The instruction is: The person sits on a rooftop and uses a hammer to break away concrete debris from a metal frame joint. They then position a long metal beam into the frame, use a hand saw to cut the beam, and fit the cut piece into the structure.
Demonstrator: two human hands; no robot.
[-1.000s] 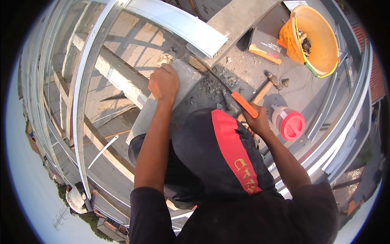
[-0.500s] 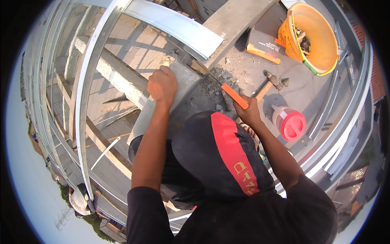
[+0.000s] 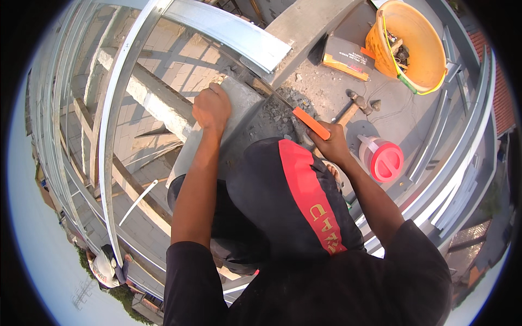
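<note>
Gold letters point(image 3: 324, 228) mark the red stripe point(image 3: 298, 168), white print point(image 3: 356, 56) the box point(image 3: 333, 49).

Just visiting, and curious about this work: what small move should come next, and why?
Probably a short, controlled stroke of the orange-handled tool, with the left hand clear of its thin blade. The right hand grips the tool, the blade runs beside loose rubble, and the left hand rests apart on the grey ledge.

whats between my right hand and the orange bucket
In the head view, a hammer lies on the grey surface between the right hand, which holds an orange-handled tool, and the orange bucket.
</note>
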